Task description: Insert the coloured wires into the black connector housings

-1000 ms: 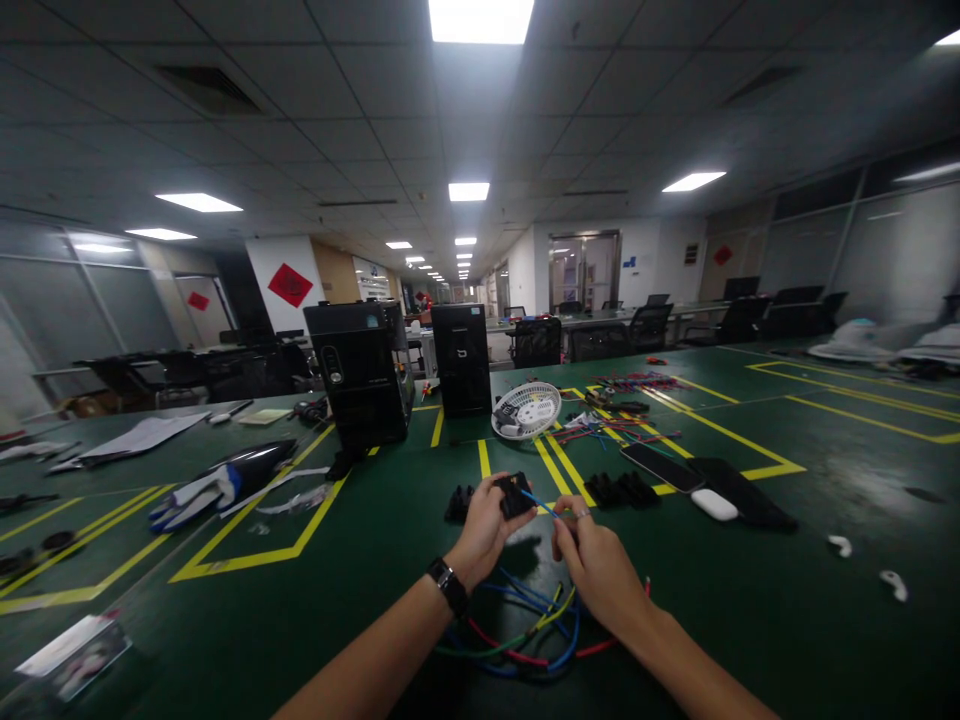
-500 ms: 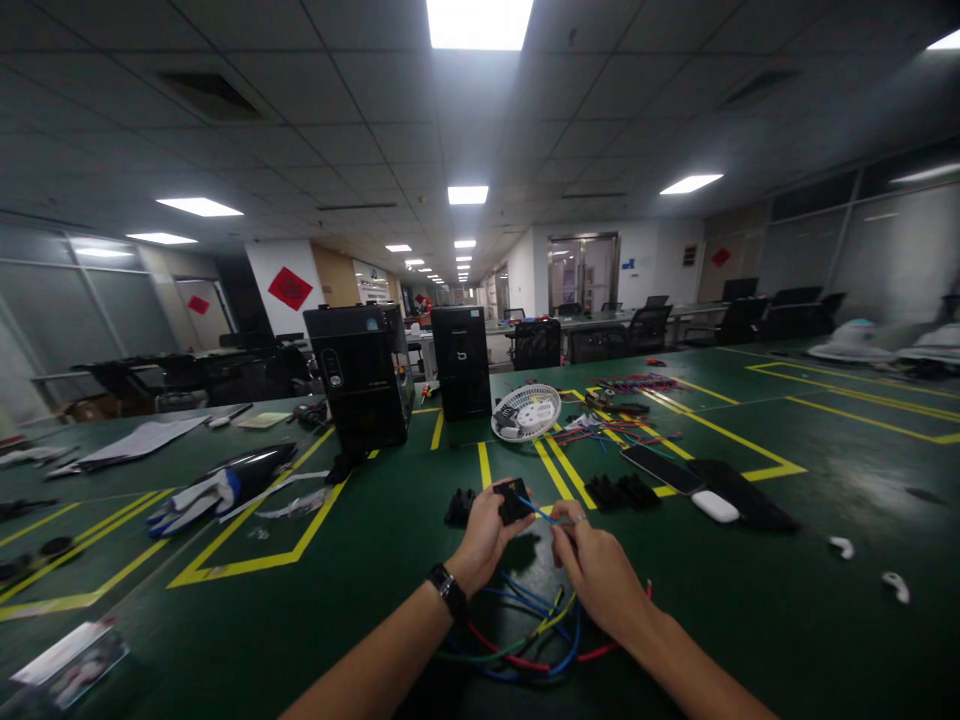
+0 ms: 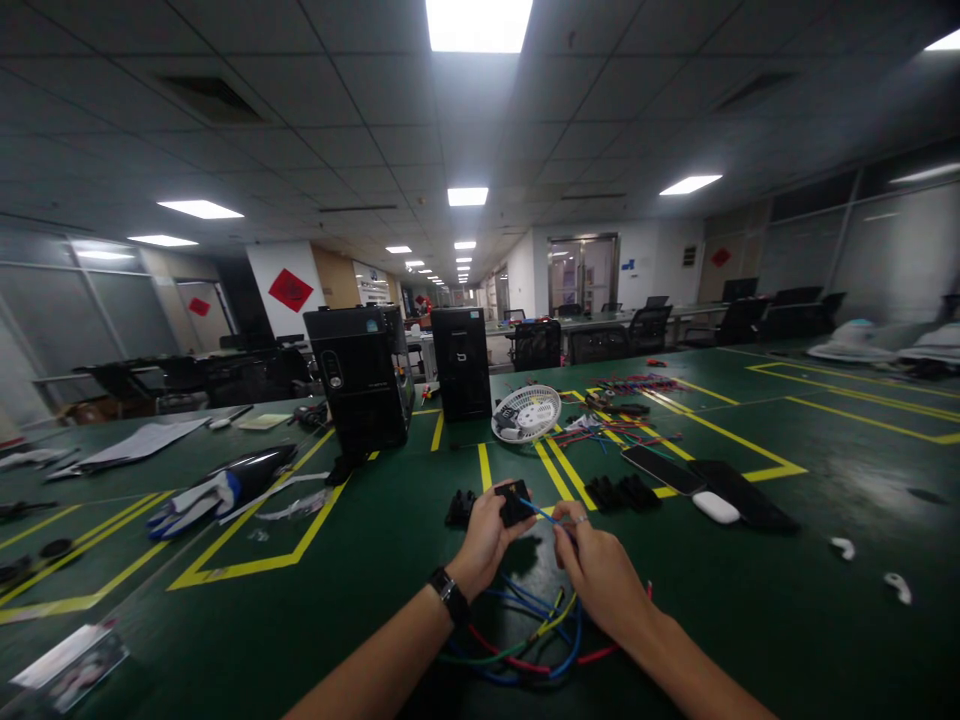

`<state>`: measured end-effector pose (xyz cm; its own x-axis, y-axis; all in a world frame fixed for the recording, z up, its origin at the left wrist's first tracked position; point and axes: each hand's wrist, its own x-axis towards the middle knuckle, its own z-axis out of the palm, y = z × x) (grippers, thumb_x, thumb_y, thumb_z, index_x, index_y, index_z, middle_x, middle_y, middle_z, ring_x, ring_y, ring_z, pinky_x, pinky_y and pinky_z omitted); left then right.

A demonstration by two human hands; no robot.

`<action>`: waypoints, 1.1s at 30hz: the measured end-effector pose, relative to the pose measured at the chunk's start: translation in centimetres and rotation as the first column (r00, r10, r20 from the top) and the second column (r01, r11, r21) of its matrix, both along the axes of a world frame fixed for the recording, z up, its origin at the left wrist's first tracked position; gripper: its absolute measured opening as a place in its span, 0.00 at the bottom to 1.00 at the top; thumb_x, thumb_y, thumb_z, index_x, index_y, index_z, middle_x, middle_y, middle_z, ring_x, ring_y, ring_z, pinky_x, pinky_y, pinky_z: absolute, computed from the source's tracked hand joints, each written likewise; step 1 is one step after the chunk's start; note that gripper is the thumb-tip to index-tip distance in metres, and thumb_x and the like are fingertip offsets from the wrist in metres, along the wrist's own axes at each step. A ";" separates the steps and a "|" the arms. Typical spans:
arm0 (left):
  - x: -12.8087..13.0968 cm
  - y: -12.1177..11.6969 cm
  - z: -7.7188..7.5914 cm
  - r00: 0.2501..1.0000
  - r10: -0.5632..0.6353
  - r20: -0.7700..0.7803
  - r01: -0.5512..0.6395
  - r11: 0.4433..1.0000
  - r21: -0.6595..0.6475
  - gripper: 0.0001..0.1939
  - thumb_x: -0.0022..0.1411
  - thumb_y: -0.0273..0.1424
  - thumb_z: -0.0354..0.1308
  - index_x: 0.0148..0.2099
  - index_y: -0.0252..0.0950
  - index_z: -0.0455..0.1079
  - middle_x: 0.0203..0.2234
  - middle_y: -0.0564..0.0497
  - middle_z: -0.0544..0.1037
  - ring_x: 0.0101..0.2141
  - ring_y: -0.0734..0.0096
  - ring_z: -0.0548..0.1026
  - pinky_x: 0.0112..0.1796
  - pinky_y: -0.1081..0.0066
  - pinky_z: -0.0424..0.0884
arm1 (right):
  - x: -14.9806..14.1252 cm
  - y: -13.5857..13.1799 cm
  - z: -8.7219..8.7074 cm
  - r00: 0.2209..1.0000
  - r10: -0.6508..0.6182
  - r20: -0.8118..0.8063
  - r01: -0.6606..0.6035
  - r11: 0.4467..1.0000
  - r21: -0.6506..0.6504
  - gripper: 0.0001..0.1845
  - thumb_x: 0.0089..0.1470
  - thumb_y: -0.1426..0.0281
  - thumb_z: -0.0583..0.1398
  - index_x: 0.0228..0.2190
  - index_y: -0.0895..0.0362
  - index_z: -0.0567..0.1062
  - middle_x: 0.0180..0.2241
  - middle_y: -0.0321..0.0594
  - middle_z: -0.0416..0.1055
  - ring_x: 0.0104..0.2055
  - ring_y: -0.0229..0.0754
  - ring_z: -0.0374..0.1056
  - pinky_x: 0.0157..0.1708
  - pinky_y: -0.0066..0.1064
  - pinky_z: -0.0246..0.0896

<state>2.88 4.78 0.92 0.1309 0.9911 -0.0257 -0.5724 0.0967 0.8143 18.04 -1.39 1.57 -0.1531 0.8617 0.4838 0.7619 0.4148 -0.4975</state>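
Observation:
My left hand (image 3: 484, 535) is closed around a small black block (image 3: 514, 503), which looks like an electrical connector housing. Between the fingers of my right hand (image 3: 596, 560) is a blue wire (image 3: 541, 512), and its far end meets the face of the block; whether it sits inside a hole is too small to tell. Below both hands, a loose bundle of blue, red, green and yellow wires (image 3: 525, 660) lies on the green table. More black blocks stand close by, some left of my left hand (image 3: 459, 506) and several to the right (image 3: 621, 491).
Two black computer cases (image 3: 360, 380) stand at the back, near a tilted white basket (image 3: 526, 413). Loose wires and tools (image 3: 615, 425) lie behind on the right. A phone (image 3: 664, 468), a white case (image 3: 715, 506) and earbuds (image 3: 844, 547) are at right. A glove (image 3: 191, 505) lies left.
Both hands keep almost the same place and hold the same block and blue wire. The block has turned or dropped very slightly; the view has tilted a little.

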 end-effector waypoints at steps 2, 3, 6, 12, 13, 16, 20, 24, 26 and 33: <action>0.1 -0.1 0.1 1.000 -0.006 -0.005 0.006 1.000 -0.011 0.09 0.59 0.22 0.49 0.41 0.31 0.68 0.37 0.41 0.77 0.37 0.64 0.77 0.39 0.57 0.75 | 0.0 0.0 0.0 0.999 -0.007 0.032 0.007 1.000 0.004 0.11 0.63 0.69 0.46 0.43 0.57 0.65 0.25 0.38 0.73 0.23 0.42 0.71 0.24 0.28 0.56; 0.2 -0.1 0.1 1.000 -0.006 -0.006 0.006 1.000 -0.016 0.09 0.60 0.22 0.49 0.42 0.31 0.67 0.37 0.41 0.77 0.37 0.64 0.77 0.39 0.57 0.76 | 0.0 0.0 -0.1 0.999 -0.008 0.046 0.008 1.000 0.008 0.11 0.63 0.70 0.46 0.43 0.57 0.65 0.25 0.37 0.73 0.23 0.41 0.70 0.24 0.27 0.56; 0.3 -0.2 0.0 1.000 0.005 0.003 -0.005 1.000 -0.018 0.09 0.60 0.22 0.49 0.42 0.31 0.67 0.37 0.41 0.77 0.38 0.63 0.76 0.40 0.56 0.75 | 0.1 0.0 -0.1 0.998 -0.016 0.065 0.014 0.999 0.030 0.11 0.63 0.70 0.46 0.43 0.57 0.65 0.25 0.37 0.74 0.23 0.41 0.71 0.24 0.27 0.56; 0.3 0.0 -0.2 1.000 0.009 0.009 -0.009 1.000 -0.010 0.09 0.59 0.22 0.50 0.42 0.31 0.67 0.37 0.41 0.77 0.38 0.63 0.76 0.39 0.57 0.76 | 0.2 0.2 -0.5 0.994 -0.057 0.092 0.051 0.997 0.062 0.10 0.63 0.69 0.46 0.42 0.57 0.65 0.24 0.37 0.73 0.25 0.43 0.72 0.25 0.28 0.54; 0.3 0.0 -0.2 1.000 0.007 0.011 -0.007 1.000 -0.013 0.09 0.60 0.22 0.49 0.42 0.31 0.67 0.37 0.41 0.77 0.38 0.63 0.76 0.39 0.57 0.76 | 0.2 0.3 -0.6 0.993 -0.057 0.101 0.051 0.997 0.059 0.10 0.63 0.69 0.46 0.42 0.57 0.65 0.24 0.37 0.73 0.24 0.43 0.72 0.24 0.28 0.54; 0.4 -0.1 -0.2 1.000 0.002 0.012 -0.002 1.000 -0.011 0.09 0.60 0.22 0.49 0.41 0.31 0.67 0.36 0.41 0.77 0.39 0.63 0.76 0.39 0.57 0.75 | 0.2 0.4 -0.8 0.991 -0.054 0.120 0.049 0.998 0.046 0.11 0.63 0.69 0.46 0.43 0.57 0.65 0.24 0.36 0.73 0.23 0.43 0.71 0.23 0.28 0.53; 0.3 -0.1 -0.4 1.000 0.009 -0.026 -0.008 0.999 0.043 0.09 0.61 0.28 0.53 0.44 0.32 0.66 0.39 0.41 0.76 0.38 0.63 0.76 0.38 0.59 0.76 | 0.2 0.5 -0.7 0.986 -0.059 0.153 0.053 0.998 0.045 0.12 0.63 0.69 0.46 0.45 0.57 0.65 0.23 0.36 0.72 0.25 0.44 0.72 0.24 0.28 0.53; -0.3 0.2 -0.4 0.971 0.079 -0.226 -0.041 0.985 0.168 0.19 0.58 0.35 0.58 0.50 0.35 0.63 0.45 0.40 0.74 0.36 0.65 0.77 0.37 0.64 0.75 | 0.1 0.1 -0.4 0.987 0.020 0.157 -0.023 1.000 0.019 0.13 0.63 0.69 0.47 0.46 0.56 0.65 0.26 0.38 0.74 0.28 0.44 0.73 0.27 0.28 0.54; -0.5 0.3 -0.3 0.928 0.138 -0.347 -0.055 0.969 0.240 0.21 0.58 0.37 0.58 0.51 0.35 0.62 0.46 0.40 0.74 0.35 0.66 0.78 0.34 0.67 0.75 | 0.0 -0.1 -0.3 0.990 0.047 0.136 -0.047 0.999 -0.003 0.12 0.63 0.68 0.47 0.45 0.55 0.66 0.26 0.38 0.74 0.29 0.43 0.73 0.28 0.28 0.54; -0.9 -0.1 0.4 0.867 0.225 -0.445 -0.030 0.914 0.404 0.18 0.62 0.40 0.52 0.50 0.35 0.61 0.45 0.42 0.75 0.31 0.68 0.77 0.24 0.73 0.73 | -0.6 -0.9 0.1 0.988 0.133 0.082 -0.129 0.990 -0.052 0.12 0.63 0.68 0.48 0.46 0.55 0.65 0.25 0.35 0.71 0.26 0.41 0.70 0.27 0.28 0.51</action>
